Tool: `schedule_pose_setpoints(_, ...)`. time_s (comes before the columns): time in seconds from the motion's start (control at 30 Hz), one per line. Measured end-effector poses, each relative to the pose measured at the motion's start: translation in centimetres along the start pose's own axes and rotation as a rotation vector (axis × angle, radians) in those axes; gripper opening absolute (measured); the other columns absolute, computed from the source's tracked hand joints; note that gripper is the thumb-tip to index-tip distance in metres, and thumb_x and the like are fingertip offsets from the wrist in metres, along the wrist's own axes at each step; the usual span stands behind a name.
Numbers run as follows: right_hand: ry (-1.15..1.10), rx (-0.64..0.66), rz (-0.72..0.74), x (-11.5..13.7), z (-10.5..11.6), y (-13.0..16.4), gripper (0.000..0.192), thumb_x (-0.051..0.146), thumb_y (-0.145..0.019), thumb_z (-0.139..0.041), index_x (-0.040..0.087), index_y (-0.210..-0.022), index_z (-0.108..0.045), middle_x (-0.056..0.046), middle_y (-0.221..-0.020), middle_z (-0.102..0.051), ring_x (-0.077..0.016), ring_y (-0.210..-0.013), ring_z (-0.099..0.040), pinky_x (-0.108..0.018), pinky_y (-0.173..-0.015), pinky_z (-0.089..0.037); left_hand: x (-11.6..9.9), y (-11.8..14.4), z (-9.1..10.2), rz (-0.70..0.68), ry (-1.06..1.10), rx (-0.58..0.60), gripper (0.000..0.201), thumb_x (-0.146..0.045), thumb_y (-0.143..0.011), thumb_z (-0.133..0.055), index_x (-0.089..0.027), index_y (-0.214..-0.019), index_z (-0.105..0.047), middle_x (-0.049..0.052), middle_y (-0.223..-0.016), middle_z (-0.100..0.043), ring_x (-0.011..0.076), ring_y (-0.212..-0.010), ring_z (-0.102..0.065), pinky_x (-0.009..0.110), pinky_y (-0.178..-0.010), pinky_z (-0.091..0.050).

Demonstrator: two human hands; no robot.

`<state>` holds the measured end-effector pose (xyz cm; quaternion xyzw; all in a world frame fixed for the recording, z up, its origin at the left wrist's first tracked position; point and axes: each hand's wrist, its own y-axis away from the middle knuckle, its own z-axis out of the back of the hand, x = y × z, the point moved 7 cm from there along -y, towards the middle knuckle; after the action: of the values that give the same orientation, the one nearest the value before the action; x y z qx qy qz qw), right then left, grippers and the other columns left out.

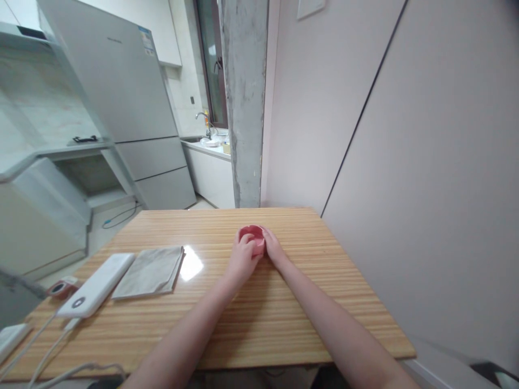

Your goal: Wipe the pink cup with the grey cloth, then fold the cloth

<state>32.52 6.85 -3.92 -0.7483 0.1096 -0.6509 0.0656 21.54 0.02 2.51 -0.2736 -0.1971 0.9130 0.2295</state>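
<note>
The bowl (260, 246) is pink, the cloth (149, 270) grey, the table (348, 270) striped brown.

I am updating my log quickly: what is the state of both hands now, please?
Left hand: holding the pink bowl, partly inside it.
Right hand: against the bowl's right side; whether gripping cannot be told.

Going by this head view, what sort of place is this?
Probably a home kitchen with a table beside it: there's a tall refrigerator, a sink faucet by the window, and white upper cabinets.
</note>
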Motion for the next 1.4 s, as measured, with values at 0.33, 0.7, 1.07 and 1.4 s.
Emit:
schedule_pose_setpoints(0.33, 0.068, 0.043, 0.048, -0.5, -0.5, 0.0, 0.048, 0.057, -0.086, -0.042, 0.021, -0.11, -0.063, -0.009, -0.119, -0.066, -0.0202, -0.113, -0.059, -0.039, -0.107, -0.04, 1.0, 0.0, -0.4, 0.03, 0.0, 0.086, 0.007, -0.019, -0.074, -0.069, -0.015, -0.081, -0.068, 0.013, -0.118, -0.06, 0.0328, -0.131, -0.039, 0.049, -0.114, -0.029)
schedule_pose_setpoints(0.7, 0.118, 0.035, 0.039, -1.1, -0.3, 0.0, 0.045, 0.054, -0.089, -0.039, 0.022, -0.109, -0.063, -0.009, -0.118, -0.066, -0.0211, -0.114, -0.058, -0.04, -0.107, -0.039, 8.5, 1.9, 7.3, 0.263, -0.03, -0.089, 0.047, -0.024, -0.091, -0.039, -0.016, -0.138, -0.042, 0.016, -0.142, -0.043, 0.0258, -0.133, -0.042, 0.045, -0.11, -0.036)
schedule_pose_setpoints(1.07, 0.191, -0.029, -0.015, -2.1, 0.3, -0.2, 0.051, 0.056, -0.088, -0.04, 0.021, -0.121, -0.058, -0.01, -0.131, -0.059, -0.0207, -0.126, -0.051, -0.039, -0.112, -0.032, 19.9, 9.4, 15.4, 0.812, -0.678, 0.101, 0.056, -0.019, -0.088, -0.031, -0.013, -0.143, -0.039, 0.025, -0.137, -0.047, 0.0409, -0.118, -0.051, 0.053, -0.089, -0.044)
schedule_pose_setpoints(1.4, 0.431, -0.021, 0.257, 5.7, -0.3, 2.0, 0.061, 0.05, -0.083, -0.058, 0.018, -0.134, -0.048, -0.015, -0.141, -0.048, -0.0258, -0.137, -0.037, -0.046, -0.116, -0.024, 13.7, 5.6, 11.2, 0.652, -0.201, 0.242, 0.086, -0.035, -0.074, -0.064, -0.016, -0.149, -0.027, 0.017, -0.122, -0.064, 0.0297, -0.109, -0.062, 0.035, -0.086, -0.046)
